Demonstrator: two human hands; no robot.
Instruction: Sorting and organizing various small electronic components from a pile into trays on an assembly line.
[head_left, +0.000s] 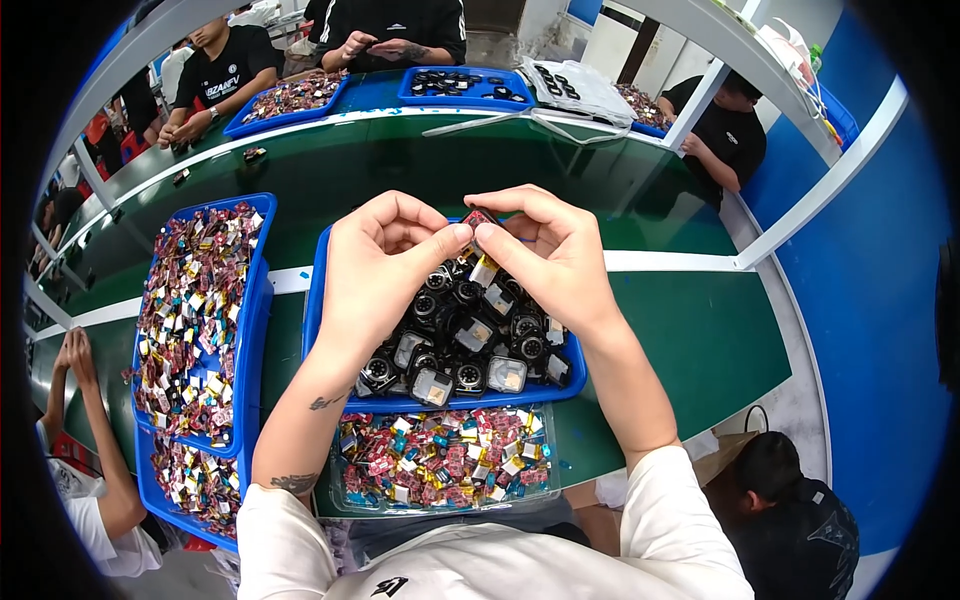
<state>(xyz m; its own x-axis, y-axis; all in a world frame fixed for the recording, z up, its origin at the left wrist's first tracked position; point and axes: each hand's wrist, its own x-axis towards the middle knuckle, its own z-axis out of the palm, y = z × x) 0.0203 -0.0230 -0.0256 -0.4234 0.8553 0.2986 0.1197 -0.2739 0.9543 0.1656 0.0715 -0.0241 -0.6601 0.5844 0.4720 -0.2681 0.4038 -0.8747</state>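
A small red circuit board with a dark edge is pinched between the thumbs and fingertips of my left hand and my right hand. A white and yellow part shows just under my right thumb; whether it hangs from the board I cannot tell. Both hands are above a blue tray heaped with black watch-like cases, some showing round backs and others clear or grey faces. Nearer me, a clear tray holds many small red boards with white, yellow and blue parts.
On the left, stacked blue trays hold more red boards. A green work surface carries a white strip. White frame posts rise at the right. Co-workers sit across and on both sides, with blue trays at the far side.
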